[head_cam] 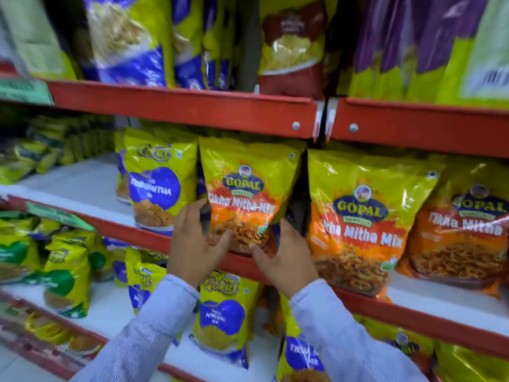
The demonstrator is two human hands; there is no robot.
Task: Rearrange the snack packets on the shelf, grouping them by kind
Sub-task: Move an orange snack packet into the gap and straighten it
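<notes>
A yellow and orange Gopal Tikha Mitha Mix packet (245, 177) stands upright on the middle shelf (82, 186). My left hand (192, 244) grips its lower left edge. My right hand (283, 255) holds its lower right edge, fingers wrapped behind the packet. Two more Tikha Mitha Mix packets (360, 221) (465, 230) stand to its right. A yellow and blue packet (157, 186) stands just to its left, with another partly hidden behind it.
Red shelf lips (181, 106) run across above and below. The top shelf holds blue, red (292, 45) and purple (413, 31) packets. The lower shelf holds yellow-blue (223, 312) and yellow-green (66, 274) packets. White bare shelf surface lies left of the blue packet.
</notes>
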